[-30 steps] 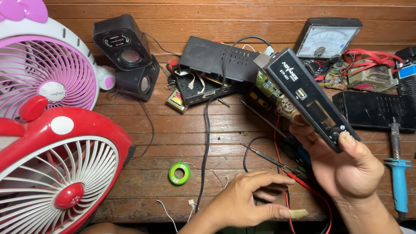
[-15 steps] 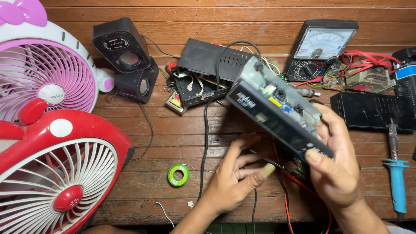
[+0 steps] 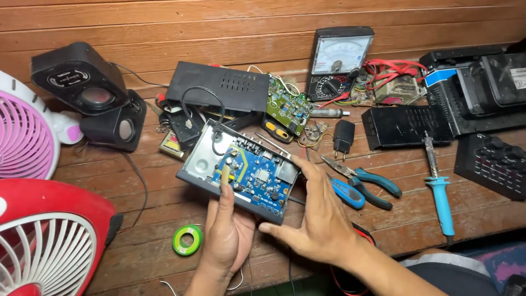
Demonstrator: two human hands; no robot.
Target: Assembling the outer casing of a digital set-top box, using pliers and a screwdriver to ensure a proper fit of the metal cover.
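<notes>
On wooden plank bench: both hands, left hand and right hand, grip clamped on open receiver box; tools scattered.

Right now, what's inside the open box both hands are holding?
Inside the open box: a blue circuit board with small components, bare metal floor at its left end. The left hand and right hand hide the near edge.

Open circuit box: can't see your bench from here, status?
Left hand under open box, finger on blue board. Right hand steadies its edge. Pliers alongside, clear.
</notes>
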